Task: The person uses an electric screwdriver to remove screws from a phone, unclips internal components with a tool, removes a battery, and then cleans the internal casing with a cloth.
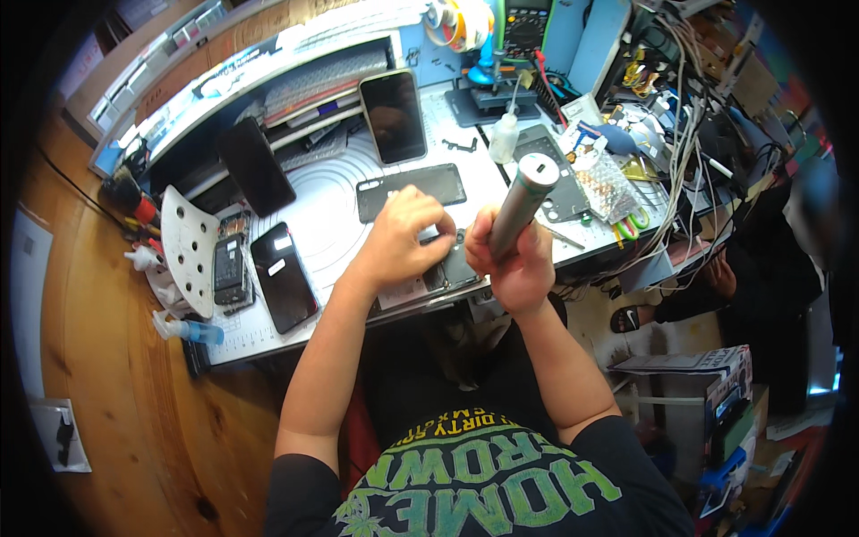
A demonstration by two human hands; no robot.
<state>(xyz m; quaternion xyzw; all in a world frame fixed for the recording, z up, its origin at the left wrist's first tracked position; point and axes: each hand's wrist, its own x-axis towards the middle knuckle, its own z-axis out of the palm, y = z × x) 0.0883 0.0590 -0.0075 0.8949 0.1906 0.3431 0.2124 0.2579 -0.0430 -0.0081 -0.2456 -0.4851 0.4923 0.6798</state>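
My right hand is wrapped round a dark grey, pen-shaped electric screwdriver. Its silver end with a small port points up, while its lower tip is hidden behind the hand. Under both hands, at the bench's front edge, lies an opened phone with inner parts showing. My left hand rests over this phone's left side, thumb and fingers curled together; whatever lies between the fingertips is too small to make out. A dark phone back cover lies flat just beyond the left hand.
A phone and an opened phone with its battery lie left; two more phones lean on the shelf. A dropper bottle stands beyond the screwdriver. Cables and parts crowd the right. Another person is at far right.
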